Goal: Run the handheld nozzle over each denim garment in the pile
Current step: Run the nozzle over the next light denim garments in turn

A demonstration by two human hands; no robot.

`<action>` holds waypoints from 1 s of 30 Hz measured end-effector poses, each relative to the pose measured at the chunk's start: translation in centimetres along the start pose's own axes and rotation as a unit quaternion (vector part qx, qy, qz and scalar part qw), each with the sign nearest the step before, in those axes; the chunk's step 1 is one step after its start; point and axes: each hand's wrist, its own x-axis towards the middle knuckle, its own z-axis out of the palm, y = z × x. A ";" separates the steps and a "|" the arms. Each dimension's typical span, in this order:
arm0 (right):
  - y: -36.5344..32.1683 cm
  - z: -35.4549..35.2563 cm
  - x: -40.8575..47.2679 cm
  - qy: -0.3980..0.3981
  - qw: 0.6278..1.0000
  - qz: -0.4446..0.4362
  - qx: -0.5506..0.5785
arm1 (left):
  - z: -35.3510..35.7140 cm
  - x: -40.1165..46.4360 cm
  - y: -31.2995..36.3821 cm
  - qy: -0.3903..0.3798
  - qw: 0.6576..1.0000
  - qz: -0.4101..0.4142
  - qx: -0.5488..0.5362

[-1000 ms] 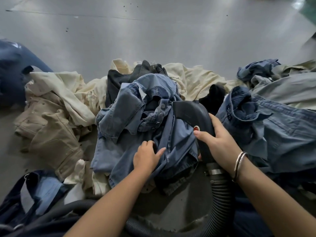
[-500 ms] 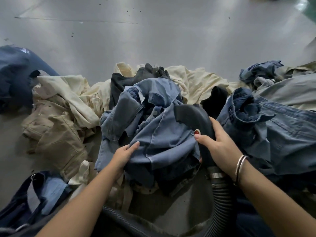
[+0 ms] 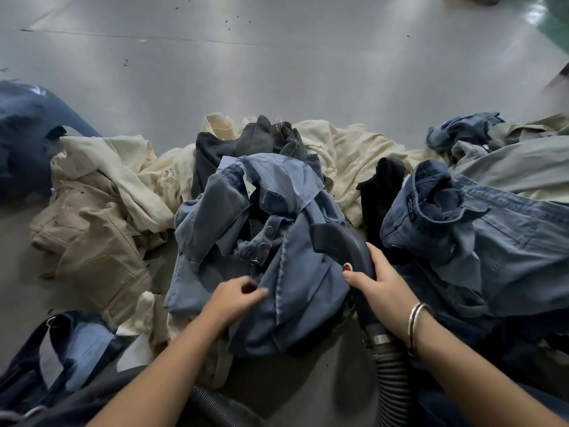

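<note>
Denim: a crumpled blue denim shirt (image 3: 277, 241) lies heaped right under my fingers, in the middle of the pile on the grey floor (image 3: 277, 72).
My right hand (image 3: 381, 285): wrapped round the handle of the black nozzle (image 3: 341, 245), thumb lying beside its red button (image 3: 347, 267); two thin bangles (image 3: 416, 322) sit on the wrist.
Nozzle head: it points away from me and to the left, its mouth touching the shirt just beyond my right thumb.
Hose (image 3: 391, 383): ribbed and grey, it runs back from the handle under my right wrist toward me.
My left hand (image 3: 237, 295): fingers curled, pinching a fold of the shirt near its stitched seam, just left of the nozzle.
Right of my right fingers: a second blue denim garment (image 3: 480, 238), bunched, close to the nozzle.
Beyond my fingers: cream garments (image 3: 354, 155) and a dark grey one (image 3: 246, 143), all rumpled together.
Left of my left fingers: tan trousers (image 3: 92, 241) on the floor, with a navy garment (image 3: 27, 134) farther off.
Near my left forearm: a dark blue garment with a pale lining (image 3: 67, 352).
</note>
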 end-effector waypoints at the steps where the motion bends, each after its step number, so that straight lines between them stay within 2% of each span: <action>1: 0.0 0.0 0.1 0.000 1.000 -0.005 -0.006 | 0.2 0.3 1.0 0.040 0.999 0.019 -0.024; 4: -0.1 0.4 0.3 -0.007 1.000 -0.009 -0.025 | 0.8 0.9 3.5 0.088 0.994 0.026 -0.067; 6: -0.2 0.6 0.3 -0.011 0.999 -0.008 -0.031 | 1.4 1.2 4.7 0.067 0.994 0.018 -0.081; 8: -0.1 0.8 0.0 -0.020 0.999 -0.006 -0.040 | 2.2 1.2 5.5 0.017 0.983 0.012 -0.181; 9: 0.1 0.9 -0.3 -0.027 0.998 0.000 -0.048 | 2.6 0.9 5.7 -0.012 0.959 -0.002 -0.283; 11: 0.9 1.5 -1.2 -0.045 0.996 0.015 -0.074 | 3.6 0.0 5.9 -0.048 0.884 -0.038 -0.463; 13: 1.7 2.3 -2.4 -0.073 0.991 0.031 -0.111 | 4.4 -0.9 5.9 -0.062 0.843 -0.045 -0.533; 17: 2.3 3.6 -3.2 -0.092 0.983 0.049 -0.148 | 5.0 -2.4 5.7 -0.082 0.815 -0.036 -0.572; 24: -0.6 3.9 2.7 0.006 0.986 0.013 -0.167 | 4.8 -4.3 6.2 -0.112 0.814 -0.009 -0.570; 27: -2.2 2.4 4.0 0.043 0.991 -0.010 -0.129 | 4.5 -4.3 5.8 -0.088 0.782 -0.032 -0.617; 30: -2.5 0.9 1.7 0.009 0.990 -0.040 -0.136 | 4.1 -3.5 5.5 -0.068 0.739 -0.046 -0.669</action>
